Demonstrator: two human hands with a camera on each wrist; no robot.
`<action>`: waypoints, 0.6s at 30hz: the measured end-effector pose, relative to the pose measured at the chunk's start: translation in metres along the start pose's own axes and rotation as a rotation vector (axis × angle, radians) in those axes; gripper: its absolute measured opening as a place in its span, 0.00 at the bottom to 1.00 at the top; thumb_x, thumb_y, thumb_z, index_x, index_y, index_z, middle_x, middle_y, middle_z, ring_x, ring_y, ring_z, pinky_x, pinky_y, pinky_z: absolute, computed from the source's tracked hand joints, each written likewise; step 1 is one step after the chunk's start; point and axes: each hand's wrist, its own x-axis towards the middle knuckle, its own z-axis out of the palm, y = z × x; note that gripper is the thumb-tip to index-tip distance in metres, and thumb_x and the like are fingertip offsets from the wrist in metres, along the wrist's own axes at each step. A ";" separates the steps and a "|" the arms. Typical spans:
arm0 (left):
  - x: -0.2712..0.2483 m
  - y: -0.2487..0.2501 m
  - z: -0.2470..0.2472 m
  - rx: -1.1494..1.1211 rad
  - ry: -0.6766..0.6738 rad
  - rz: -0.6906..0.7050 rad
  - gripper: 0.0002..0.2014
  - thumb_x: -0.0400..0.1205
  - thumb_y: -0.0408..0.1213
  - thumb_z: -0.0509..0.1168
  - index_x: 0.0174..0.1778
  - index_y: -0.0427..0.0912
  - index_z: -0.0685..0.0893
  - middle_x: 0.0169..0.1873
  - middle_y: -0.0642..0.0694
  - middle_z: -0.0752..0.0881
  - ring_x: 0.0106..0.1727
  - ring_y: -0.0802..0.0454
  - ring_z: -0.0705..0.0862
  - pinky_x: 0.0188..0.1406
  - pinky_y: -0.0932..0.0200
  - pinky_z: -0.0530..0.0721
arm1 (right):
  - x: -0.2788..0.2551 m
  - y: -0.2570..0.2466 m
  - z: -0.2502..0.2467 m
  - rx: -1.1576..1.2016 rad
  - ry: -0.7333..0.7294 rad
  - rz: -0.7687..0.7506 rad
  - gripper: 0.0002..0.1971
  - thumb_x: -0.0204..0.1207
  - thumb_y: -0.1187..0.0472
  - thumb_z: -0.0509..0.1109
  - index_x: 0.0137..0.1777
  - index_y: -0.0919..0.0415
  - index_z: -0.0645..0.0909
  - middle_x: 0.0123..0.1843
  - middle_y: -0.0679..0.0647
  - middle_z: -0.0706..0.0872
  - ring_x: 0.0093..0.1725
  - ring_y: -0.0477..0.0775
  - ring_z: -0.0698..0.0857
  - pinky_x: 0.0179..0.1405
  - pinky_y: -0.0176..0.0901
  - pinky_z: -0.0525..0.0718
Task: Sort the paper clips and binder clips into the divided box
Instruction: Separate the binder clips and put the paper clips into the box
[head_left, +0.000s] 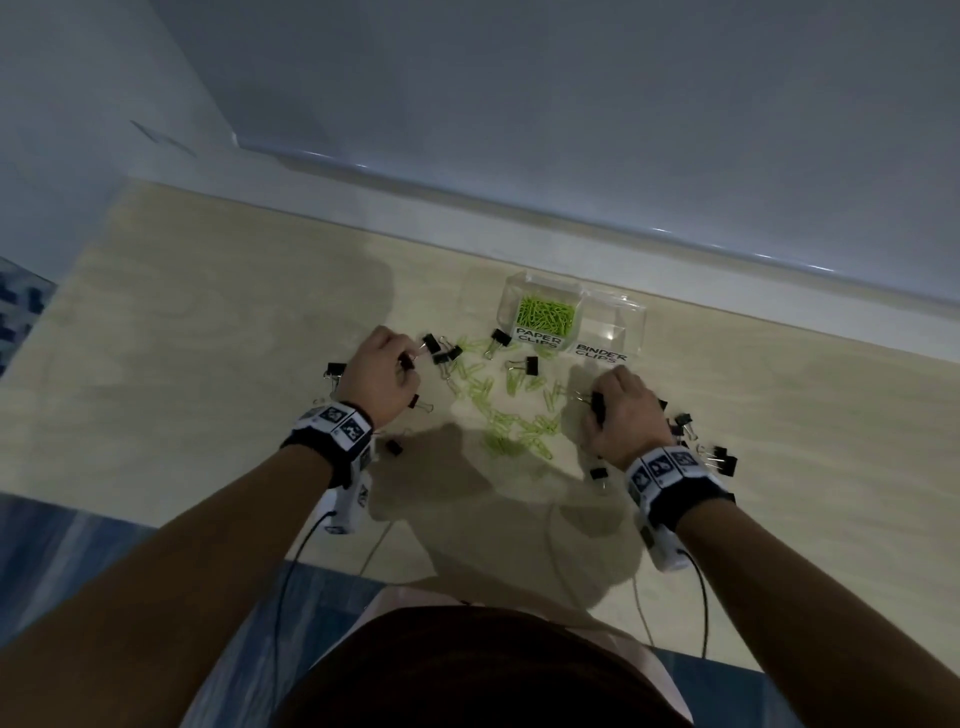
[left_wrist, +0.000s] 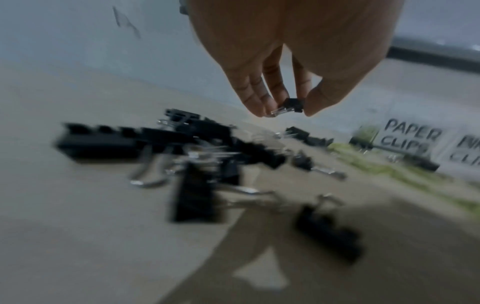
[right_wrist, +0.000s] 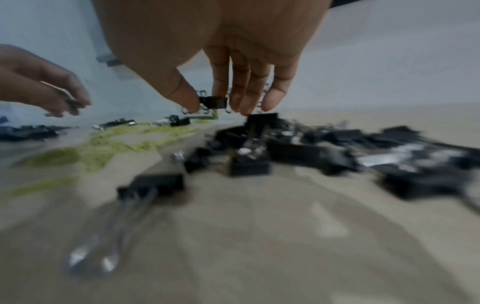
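Probably an office or a home desk corner, though nothing settles which. A pale wood-grain surface (head_left: 208, 322) butts against a plain grey-white wall (head_left: 571, 78), with a blue patterned floor (head_left: 62, 551) below its near edge. Stationery is strewn on it: green paper clips (head_left: 511, 421), black binder clips (head_left: 719, 457), and a clear divided box (head_left: 613, 317) hand-labelled "PAPER CLIPS" and "BINDER CLIPS".

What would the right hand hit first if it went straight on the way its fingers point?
The right hand, pinching a small binder clip, points down, so probably the heap of black binder clips just under its fingertips; depth is blurred.
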 end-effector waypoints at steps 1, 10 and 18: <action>-0.002 -0.007 -0.002 0.056 -0.022 0.007 0.12 0.72 0.32 0.67 0.51 0.42 0.83 0.52 0.42 0.78 0.51 0.44 0.79 0.54 0.50 0.82 | -0.005 0.006 -0.001 -0.038 0.002 0.010 0.17 0.70 0.55 0.66 0.56 0.61 0.74 0.56 0.57 0.76 0.55 0.60 0.77 0.58 0.58 0.78; 0.027 0.030 0.021 0.157 -0.132 0.012 0.17 0.80 0.41 0.65 0.66 0.45 0.80 0.65 0.41 0.73 0.65 0.39 0.68 0.64 0.46 0.76 | 0.034 -0.052 0.007 -0.012 -0.015 -0.227 0.22 0.74 0.72 0.64 0.68 0.61 0.76 0.69 0.57 0.77 0.66 0.60 0.75 0.62 0.55 0.82; 0.033 0.019 0.026 0.058 -0.056 -0.051 0.06 0.79 0.31 0.65 0.46 0.40 0.88 0.52 0.40 0.79 0.57 0.38 0.73 0.58 0.50 0.76 | 0.059 -0.060 0.017 -0.120 -0.086 -0.228 0.24 0.69 0.79 0.64 0.65 0.65 0.77 0.63 0.61 0.77 0.67 0.63 0.71 0.56 0.57 0.83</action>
